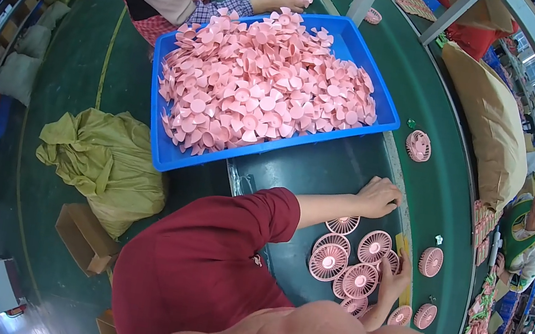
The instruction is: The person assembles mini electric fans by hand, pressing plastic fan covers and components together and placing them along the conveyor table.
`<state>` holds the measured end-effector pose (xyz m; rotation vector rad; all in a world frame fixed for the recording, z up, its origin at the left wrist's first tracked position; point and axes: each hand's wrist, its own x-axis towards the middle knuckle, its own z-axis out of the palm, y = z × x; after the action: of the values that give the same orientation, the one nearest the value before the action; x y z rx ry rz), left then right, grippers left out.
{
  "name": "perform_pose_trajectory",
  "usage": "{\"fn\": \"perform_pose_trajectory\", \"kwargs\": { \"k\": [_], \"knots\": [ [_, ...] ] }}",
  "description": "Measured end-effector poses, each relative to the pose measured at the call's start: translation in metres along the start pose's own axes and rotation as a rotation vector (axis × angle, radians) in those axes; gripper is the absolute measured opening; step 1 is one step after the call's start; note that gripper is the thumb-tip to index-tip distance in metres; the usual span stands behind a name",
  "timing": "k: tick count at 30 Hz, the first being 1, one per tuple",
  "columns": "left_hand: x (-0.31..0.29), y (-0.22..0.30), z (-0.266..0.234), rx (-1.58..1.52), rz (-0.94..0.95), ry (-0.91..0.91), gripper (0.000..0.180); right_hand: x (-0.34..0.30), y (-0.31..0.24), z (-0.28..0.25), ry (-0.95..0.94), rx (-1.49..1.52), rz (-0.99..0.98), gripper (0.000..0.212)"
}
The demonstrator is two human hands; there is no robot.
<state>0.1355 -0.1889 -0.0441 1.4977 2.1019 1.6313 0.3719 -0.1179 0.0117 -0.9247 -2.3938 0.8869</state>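
Note:
My left hand (379, 198) is over the dark green tabletop near its right edge, fingers curled; whatever they may hold is hidden. Closer to me, my right hand (395, 280) has its thumb and fingers around the edge of a round pink fan grille (393, 260). More pink fan grilles (328, 262) lie overlapping in a loose group between my arms, slotted like wheels. Beyond my left hand, a blue tray (263, 148) is heaped with pink fan blades (251, 89).
To the right runs a green conveyor belt (448, 192) carrying several pink grilles (431, 262) and small green pieces. A co-worker's hand (280, 1) reaches to fan blades behind the tray. A yellow-green sack (110, 165) and cardboard box (83, 237) stand at left. Another person (527, 238) is across the belt.

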Motion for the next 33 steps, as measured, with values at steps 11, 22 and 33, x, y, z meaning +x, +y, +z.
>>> {"fn": "perform_pose_trajectory", "kwargs": {
  "k": [11, 22, 33],
  "knots": [
    [0.001, 0.0, -0.002, 0.009, -0.029, -0.023, 0.01, 0.028, -0.069, -0.011, 0.127, -0.218, -0.208, 0.015],
    [0.005, 0.0, -0.002, 0.007, -0.043, -0.027, 0.008, 0.033, -0.027, 0.036, 0.021, -0.386, -0.399, 0.044],
    [-0.008, -0.001, -0.003, -0.007, -0.057, -0.02, 0.009, 0.023, -0.019, 0.034, -0.084, -0.368, -0.402, 0.072]
  ]
}}
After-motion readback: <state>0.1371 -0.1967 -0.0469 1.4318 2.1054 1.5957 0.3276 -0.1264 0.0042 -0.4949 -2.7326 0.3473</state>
